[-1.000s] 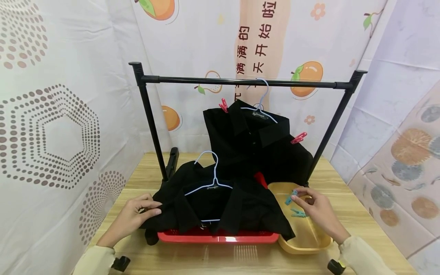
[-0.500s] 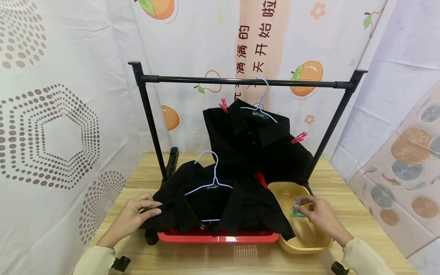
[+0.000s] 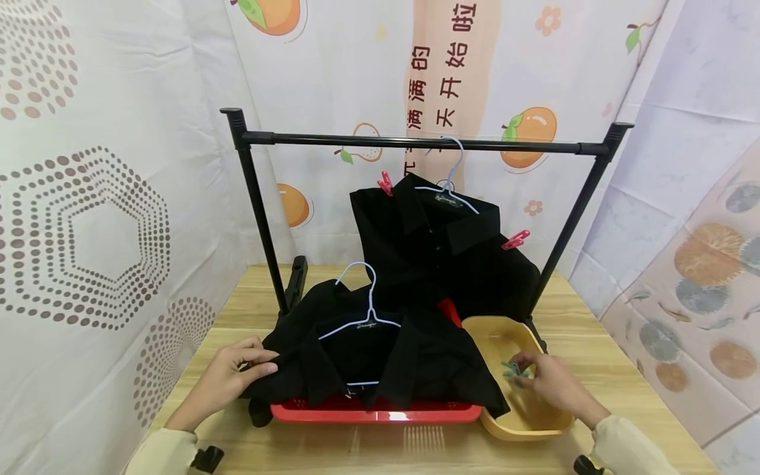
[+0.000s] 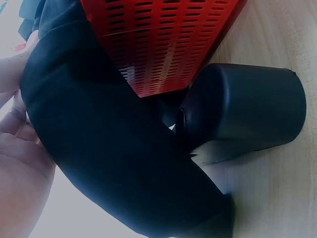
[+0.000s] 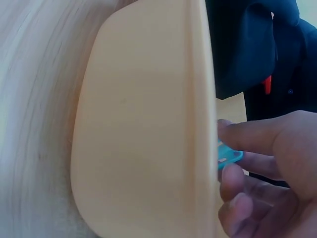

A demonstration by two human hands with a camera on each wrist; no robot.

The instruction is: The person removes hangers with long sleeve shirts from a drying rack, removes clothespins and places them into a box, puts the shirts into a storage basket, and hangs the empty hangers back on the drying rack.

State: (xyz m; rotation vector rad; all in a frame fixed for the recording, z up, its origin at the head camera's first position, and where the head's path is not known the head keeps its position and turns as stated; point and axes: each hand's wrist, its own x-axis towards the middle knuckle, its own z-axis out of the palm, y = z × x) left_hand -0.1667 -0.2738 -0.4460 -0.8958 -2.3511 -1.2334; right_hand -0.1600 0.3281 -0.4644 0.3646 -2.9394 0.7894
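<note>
My left hand (image 3: 234, 369) pinches the left shoulder edge of a black shirt (image 3: 439, 356) that lies over a red basket (image 3: 380, 415). A pale blue hanger (image 3: 371, 310) sits inside that shirt's collar, its hook standing up. At the right, my right hand (image 3: 549, 379) reaches into a yellow tray (image 3: 505, 432), thumb and fingers around a blue-green clothespin (image 5: 229, 154). Blue-green clothespins (image 3: 514, 369) overlap at its fingertips in the head view. Fabric of the gripped shirt (image 4: 114, 139) hangs in front of the fingers in the left wrist view.
Behind, a second black shirt (image 3: 380, 231) hangs by a hanger (image 3: 457, 161) from the bar (image 3: 356, 140) of a black rack. Pink clothespins (image 3: 515, 239) grip its shoulders. A black rack foot (image 4: 247, 106) stands beside the basket. Printed curtains surround the wooden table (image 3: 594, 343).
My right hand has lowered the blue clothespin further into the yellow tray, to where another blue-green clothespin lies. The left hand keeps its pinch on the shirt.
</note>
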